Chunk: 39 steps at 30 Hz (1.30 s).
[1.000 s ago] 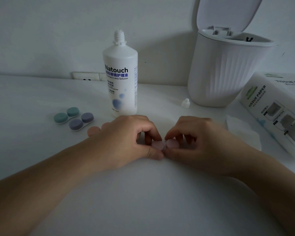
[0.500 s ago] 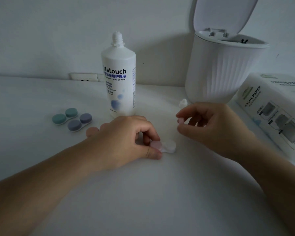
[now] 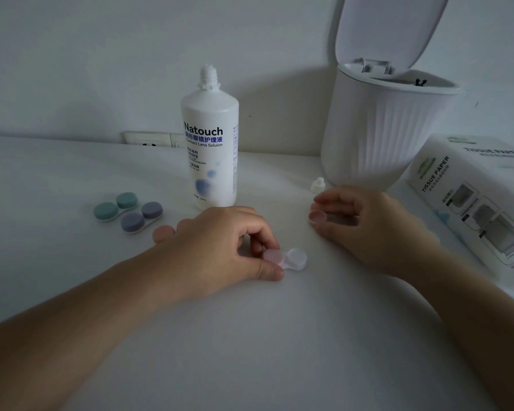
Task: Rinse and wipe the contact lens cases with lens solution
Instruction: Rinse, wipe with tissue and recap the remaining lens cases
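My left hand (image 3: pixel 220 247) pinches the pink-capped side of a white lens case (image 3: pixel 285 258) lying on the table; the case's right well is uncapped. Off to the right, my right hand (image 3: pixel 368 226) pinches the removed pink cap (image 3: pixel 317 217) just above the table. A pink object (image 3: pixel 163 234) peeks out behind my left hand. A green-capped case (image 3: pixel 115 206) and a purple-capped case (image 3: pixel 141 216) lie closed at the left. The lens solution bottle (image 3: pixel 209 143) stands uncapped behind my left hand, and its small white cap (image 3: pixel 318 184) sits near the bin.
A white ribbed bin (image 3: pixel 380 137) with its lid up stands at the back right. A tissue paper pack (image 3: pixel 472 200) lies along the right edge. A wall socket (image 3: pixel 149 140) sits behind the table (image 3: pixel 250 336).
My right hand unscrewed the right pink cap and carried it away to the right, then lowered it toward the table. My left hand kept its hold on the case.
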Tool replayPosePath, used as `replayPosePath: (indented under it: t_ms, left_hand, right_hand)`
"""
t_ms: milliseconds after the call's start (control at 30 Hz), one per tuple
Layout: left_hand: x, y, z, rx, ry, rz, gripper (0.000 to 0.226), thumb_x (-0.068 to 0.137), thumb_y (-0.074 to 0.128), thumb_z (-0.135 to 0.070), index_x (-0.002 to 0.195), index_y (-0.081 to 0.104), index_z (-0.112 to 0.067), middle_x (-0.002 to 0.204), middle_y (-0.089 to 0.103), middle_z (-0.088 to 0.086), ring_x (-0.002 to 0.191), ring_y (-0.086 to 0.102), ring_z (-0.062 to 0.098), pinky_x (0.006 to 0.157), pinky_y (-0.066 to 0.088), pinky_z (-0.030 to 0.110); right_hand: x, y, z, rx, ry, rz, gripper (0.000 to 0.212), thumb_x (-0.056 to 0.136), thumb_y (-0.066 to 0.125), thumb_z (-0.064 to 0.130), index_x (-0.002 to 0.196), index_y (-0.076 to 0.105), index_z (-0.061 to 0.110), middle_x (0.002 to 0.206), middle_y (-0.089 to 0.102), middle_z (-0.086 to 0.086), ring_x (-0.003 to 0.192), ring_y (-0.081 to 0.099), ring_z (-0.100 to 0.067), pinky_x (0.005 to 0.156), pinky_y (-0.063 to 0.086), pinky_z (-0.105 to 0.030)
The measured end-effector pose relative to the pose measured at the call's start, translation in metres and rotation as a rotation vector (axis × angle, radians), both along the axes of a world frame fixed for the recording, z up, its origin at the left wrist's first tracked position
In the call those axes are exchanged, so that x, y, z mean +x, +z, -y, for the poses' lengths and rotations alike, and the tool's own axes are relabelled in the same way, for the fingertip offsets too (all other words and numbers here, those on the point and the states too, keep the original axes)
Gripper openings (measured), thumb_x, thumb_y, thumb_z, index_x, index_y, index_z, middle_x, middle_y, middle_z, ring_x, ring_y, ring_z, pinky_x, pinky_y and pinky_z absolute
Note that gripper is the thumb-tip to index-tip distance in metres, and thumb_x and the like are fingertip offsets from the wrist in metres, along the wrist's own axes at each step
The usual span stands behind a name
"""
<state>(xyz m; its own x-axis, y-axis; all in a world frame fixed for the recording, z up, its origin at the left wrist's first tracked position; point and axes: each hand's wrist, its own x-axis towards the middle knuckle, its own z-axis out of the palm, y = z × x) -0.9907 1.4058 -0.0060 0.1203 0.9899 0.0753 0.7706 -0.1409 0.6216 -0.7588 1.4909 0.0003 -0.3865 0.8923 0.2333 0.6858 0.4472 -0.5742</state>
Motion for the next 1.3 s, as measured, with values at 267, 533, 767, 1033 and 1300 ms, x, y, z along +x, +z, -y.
replayPosePath:
  t_ms: [267,533,767,1033,1300]
  left_hand:
    - [0.000,0.000,0.001,-0.009,0.005,-0.007,0.054,0.049,0.061,-0.086,0.092,0.066,-0.055,0.097,0.063,-0.028,0.078,0.060,0.004,0.082,0.053,0.055]
    - [0.001,0.002,0.002,-0.012,0.006,-0.017,0.051,0.049,0.060,-0.086,0.091,0.065,-0.057,0.096,0.062,-0.028,0.073,0.056,0.003,0.080,0.053,0.055]
    - [0.001,0.003,0.002,-0.012,0.006,-0.007,0.052,0.048,0.061,-0.085,0.090,0.065,-0.055,0.095,0.062,-0.027,0.071,0.054,0.003,0.080,0.053,0.056]
    - [-0.002,0.003,0.002,0.003,-0.059,-0.036,0.042,0.057,0.058,-0.081,0.093,0.065,-0.060,0.090,0.056,-0.025,0.072,0.055,0.012,0.079,0.053,0.055]
    - [0.005,-0.001,0.007,0.100,-0.025,0.008,0.039,0.060,0.060,-0.073,0.088,0.069,-0.048,0.093,0.062,-0.021,0.069,0.056,0.006,0.071,0.051,0.050]
  right_hand:
    - [0.000,0.008,0.010,0.132,0.100,-0.130,0.020,0.084,0.079,0.028,0.098,0.072,0.040,0.094,0.070,0.029,0.092,0.065,0.002,0.077,0.046,-0.005]
    - [-0.004,0.016,0.026,-0.111,0.425,0.006,0.030,0.069,0.077,0.050,0.095,0.073,0.036,0.076,0.065,0.004,0.066,0.059,-0.014,0.065,0.053,-0.035]
    - [-0.008,0.011,0.024,-0.082,0.400,0.066,0.021,0.074,0.084,0.036,0.093,0.076,0.033,0.074,0.063,0.006,0.068,0.060,-0.012,0.063,0.046,-0.021]
    - [-0.009,0.010,0.025,-0.090,0.382,0.061,0.020,0.076,0.083,0.036,0.093,0.076,0.029,0.075,0.065,0.008,0.069,0.060,-0.008,0.064,0.046,-0.019]
    - [-0.010,0.011,0.025,-0.124,0.357,0.053,0.016,0.075,0.083,0.035,0.084,0.072,0.029,0.072,0.066,0.008,0.061,0.056,-0.001,0.059,0.043,-0.015]
